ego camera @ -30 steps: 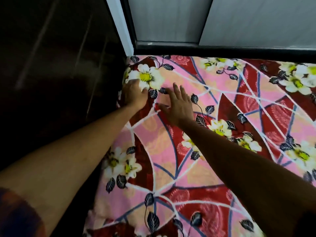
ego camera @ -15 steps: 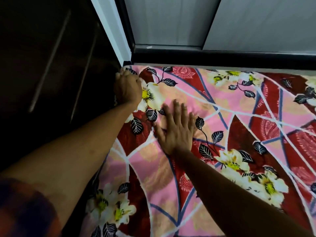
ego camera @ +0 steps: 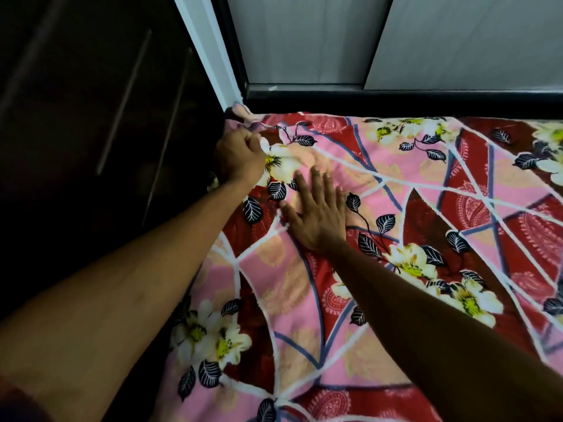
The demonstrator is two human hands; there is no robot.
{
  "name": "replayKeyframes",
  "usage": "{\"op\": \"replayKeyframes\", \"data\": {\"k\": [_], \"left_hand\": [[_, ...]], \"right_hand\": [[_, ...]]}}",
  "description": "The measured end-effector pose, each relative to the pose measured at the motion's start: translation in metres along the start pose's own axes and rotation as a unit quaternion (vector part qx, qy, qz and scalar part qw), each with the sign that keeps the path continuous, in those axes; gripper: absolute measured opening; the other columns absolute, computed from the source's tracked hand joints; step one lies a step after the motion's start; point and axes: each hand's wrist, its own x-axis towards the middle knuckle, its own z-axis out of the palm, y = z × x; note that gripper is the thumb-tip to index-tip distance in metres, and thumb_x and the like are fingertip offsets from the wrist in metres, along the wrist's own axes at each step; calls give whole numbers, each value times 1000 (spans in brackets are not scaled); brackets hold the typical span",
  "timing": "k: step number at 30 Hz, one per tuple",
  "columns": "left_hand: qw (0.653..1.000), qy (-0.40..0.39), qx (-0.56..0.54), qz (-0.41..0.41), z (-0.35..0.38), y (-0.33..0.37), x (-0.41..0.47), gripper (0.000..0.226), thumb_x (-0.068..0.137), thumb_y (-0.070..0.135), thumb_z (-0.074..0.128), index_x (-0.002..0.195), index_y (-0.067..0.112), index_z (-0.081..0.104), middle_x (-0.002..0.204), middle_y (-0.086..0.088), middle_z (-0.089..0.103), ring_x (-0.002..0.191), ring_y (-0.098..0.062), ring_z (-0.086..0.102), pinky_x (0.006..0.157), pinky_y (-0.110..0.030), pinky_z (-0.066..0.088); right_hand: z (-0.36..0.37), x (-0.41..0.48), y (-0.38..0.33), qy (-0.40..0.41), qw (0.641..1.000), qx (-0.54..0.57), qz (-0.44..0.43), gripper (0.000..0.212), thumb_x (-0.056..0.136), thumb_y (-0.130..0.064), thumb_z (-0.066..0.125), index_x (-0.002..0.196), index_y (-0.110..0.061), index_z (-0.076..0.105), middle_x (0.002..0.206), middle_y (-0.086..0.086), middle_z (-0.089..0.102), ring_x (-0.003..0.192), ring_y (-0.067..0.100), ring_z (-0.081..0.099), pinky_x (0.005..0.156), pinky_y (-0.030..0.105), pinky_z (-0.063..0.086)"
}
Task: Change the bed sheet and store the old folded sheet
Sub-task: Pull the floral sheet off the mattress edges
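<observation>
**Sheet corner sits hard against the wardrobe, and your left hand is the one on it**

Your left hand (ego camera: 240,156) is clenched around a bunched fold of the floral bed sheet (ego camera: 304,284), right at the wardrobe (ego camera: 106,117) side of the bed. The loose corner of the sheet humps up just beyond your knuckles, at the wardrobe's far end where it meets the white post (ego camera: 210,50).

Your right hand (ego camera: 320,214) lies flat, fingers straight and spread, pressing the sheet down one step further from the wardrobe than the left. The two hands are close but not touching.

The sheet's edge runs along the wardrobe's face, from that far corner back toward you, and the rest of the cloth spreads away from the wardrobe across the bed.

So the tuck probably goes down into the gap beside the wardrobe, and the left hand is far nearer to it. The right serves best as an anchor, so that the cloth does not drag toward the wardrobe. No folded old sheet is in view.
</observation>
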Motion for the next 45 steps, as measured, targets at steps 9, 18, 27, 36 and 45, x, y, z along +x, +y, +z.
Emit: {"op": "replayKeyframes", "data": {"k": [9,18,27,36,45], "left_hand": [[990,-68,-75,101,-91,63,-99,32,96,25,60,66,14,59,57,3,51,57,-19,51,54,-32,38],[996,-46,-73,4,-103,60,-110,26,95,28,50,93,12,71,100,-11,73,95,-33,66,76,-34,50],[967,-239,14,-93,-71,-35,-99,97,76,68,68,156,31,27,154,-9,43,138,-30,43,110,-37,39],[956,-159,219,115,-35,-37,-106,29,86,-3,60,113,3,71,102,-26,66,96,-44,65,77,-49,57],[984,-117,-124,-48,-42,15,-77,12,90,7,65,90,16,73,86,-1,70,82,-18,66,77,-29,53]], "right_hand": [[-99,-5,3,-257,913,311,60,55,105,-23,49,156,-22,29,152,15,37,112,28,57,72,24,55],[-104,-108,15,-38,954,254,155,47,89,-36,63,134,-22,61,132,7,65,114,28,64,95,36,51],[-62,-142,20,-138,989,13,54,92,86,-44,67,159,-27,14,167,13,6,153,35,7,123,49,20],[-55,-116,12,-208,974,-36,82,96,83,-40,71,157,-24,14,163,18,9,148,42,16,116,52,33],[-35,-92,12,-259,960,-81,68,97,71,-38,75,152,-18,24,159,22,21,144,49,17,110,61,36]]}}
